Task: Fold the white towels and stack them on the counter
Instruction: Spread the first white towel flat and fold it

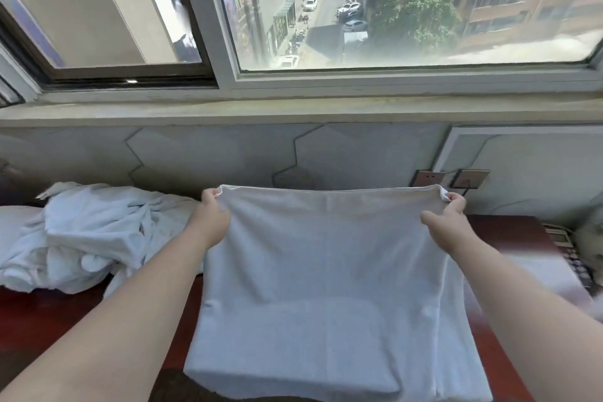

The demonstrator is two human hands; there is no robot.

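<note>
I hold a white towel [326, 258] stretched out in front of me over the dark red counter [45, 313]. My left hand [212, 219] pinches its upper left corner and my right hand [447, 219] pinches its upper right corner. The top edge is taut and raised, and the lower part drapes down over a low folded white stack [293, 365] on the counter. A crumpled heap of white towels [94, 235] lies on the counter to the left, next to my left forearm.
A tiled wall and a window sill [293, 111] rise just behind the counter. Two wall sockets [456, 178] sit at the back right. A telephone keypad [574, 258] and something white lie at the right edge.
</note>
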